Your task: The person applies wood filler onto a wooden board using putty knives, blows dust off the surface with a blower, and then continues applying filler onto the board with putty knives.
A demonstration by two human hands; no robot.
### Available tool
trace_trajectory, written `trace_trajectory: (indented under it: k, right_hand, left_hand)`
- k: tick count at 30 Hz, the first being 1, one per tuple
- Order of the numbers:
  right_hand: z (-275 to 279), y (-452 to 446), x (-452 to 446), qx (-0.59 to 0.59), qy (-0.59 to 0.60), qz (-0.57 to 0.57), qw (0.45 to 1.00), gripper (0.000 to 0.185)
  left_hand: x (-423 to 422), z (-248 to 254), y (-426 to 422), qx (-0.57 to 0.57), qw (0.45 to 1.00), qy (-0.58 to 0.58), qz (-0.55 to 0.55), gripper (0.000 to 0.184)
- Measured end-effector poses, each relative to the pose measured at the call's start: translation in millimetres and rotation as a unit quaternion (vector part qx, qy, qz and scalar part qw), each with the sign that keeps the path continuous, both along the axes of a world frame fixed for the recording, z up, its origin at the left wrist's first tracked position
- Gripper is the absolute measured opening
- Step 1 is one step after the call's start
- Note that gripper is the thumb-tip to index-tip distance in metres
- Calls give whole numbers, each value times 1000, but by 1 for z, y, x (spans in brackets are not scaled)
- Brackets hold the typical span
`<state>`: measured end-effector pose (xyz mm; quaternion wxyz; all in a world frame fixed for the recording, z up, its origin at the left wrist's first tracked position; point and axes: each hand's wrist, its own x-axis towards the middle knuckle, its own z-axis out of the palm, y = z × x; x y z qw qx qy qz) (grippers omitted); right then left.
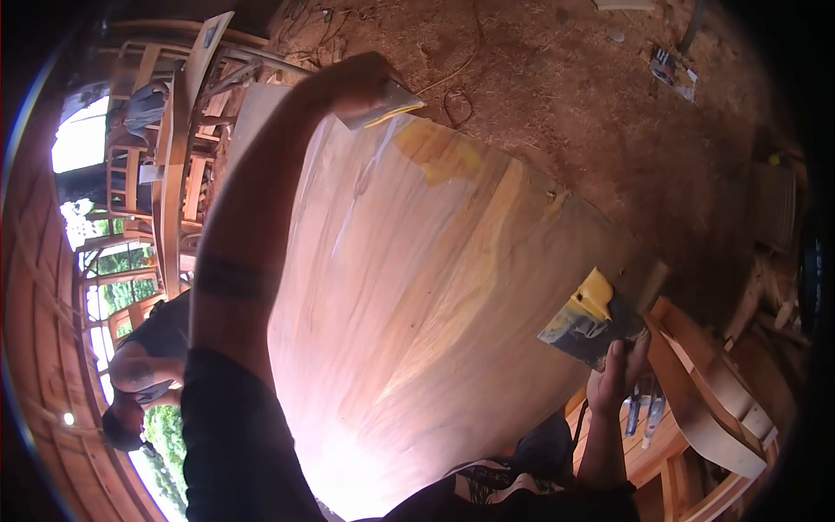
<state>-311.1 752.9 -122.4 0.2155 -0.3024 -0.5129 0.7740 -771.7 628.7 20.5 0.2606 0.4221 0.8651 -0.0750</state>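
Observation:
My left hand (pixel 358 83) reaches to the far edge of a large wooden panel (pixel 391 261), its fingers closed on a flat scraper (pixel 383 109) with yellow paste along its edge. The scraper is at the panel's surface. Beside it, a wet yellow patch of filler (pixel 439 152) covers part of the wood. Lower right, my right hand (pixel 619 370) grips a dark flat filler board (pixel 591 331), thumb on top. A thick lump of yellow filler (pixel 594 296) sits on its far end.
Bare earth with a cord (pixel 452 78) lies beyond the panel. Curved wooden pieces (pixel 704 400) and bottles (pixel 648 418) are at the right. At the left, a person (pixel 148 374) bends near wooden furniture frames (pixel 174 191), and another person (pixel 143 113) is farther back.

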Motion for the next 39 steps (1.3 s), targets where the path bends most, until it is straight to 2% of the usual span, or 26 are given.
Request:
trace_trajectory:
  k: [3,6,9,12,15,18,21,23,24,27,28,29,32,35,36,38,39]
  right_hand:
    - [8,3,-4,24,-11,9,1000,41]
    - [12,1,-11,51,-3,-5,999,43]
    - [5,3,-5,58,5,16,998,43]
    - [2,-2,-6,71,-6,-29,997,42]
    - [2,-4,-9,92,-17,-54,994,40]
    - [3,-5,-9,90,-24,-62,994,38]
    - [-4,-7,-4,94,-34,-72,992,38]
    - [-4,-9,-1,79,-37,-79,993,40]
    - [-5,-7,0,78,-45,-72,993,41]
    - [-7,-7,6,69,-44,-44,996,45]
    - [-7,-5,5,69,-21,-34,997,46]
    - [-8,-1,4,70,3,-20,997,47]
    - [-9,-2,0,81,10,-34,996,46]
    - [-11,-1,5,85,13,-30,996,46]
    - [-13,-1,8,83,14,-29,996,46]
    - [-16,-4,6,121,-9,-54,991,44]
    - [-16,-3,6,142,-21,-63,988,44]
  left_hand:
    - [-35,-5,36,-186,970,15,-153,36]
    - [-29,-13,81,-367,896,120,-222,36]
    - [-4,-13,108,-411,872,107,-243,47]
    - [-1,-31,110,-442,841,117,-289,39]
    - [-3,-6,104,-282,941,-67,-176,52]
    - [33,18,84,-229,961,-118,-101,35]
    - [46,-7,21,1,987,-84,-135,26]
    - [68,-12,-4,38,985,-116,-120,38]
    - [80,-10,-8,35,988,-61,-139,42]
    - [119,-29,-24,234,968,-20,-83,31]
    - [130,-60,-48,228,963,70,-123,31]
    - [151,-70,-69,280,957,44,-61,31]
    - [186,-57,-131,235,964,37,-117,31]
    - [171,-7,-136,15,993,-115,-13,53]
    - [160,-3,-120,41,995,-91,-28,60]
    - [132,-14,-88,137,988,-10,-72,63]
    - [121,-11,-62,142,982,3,-123,59]
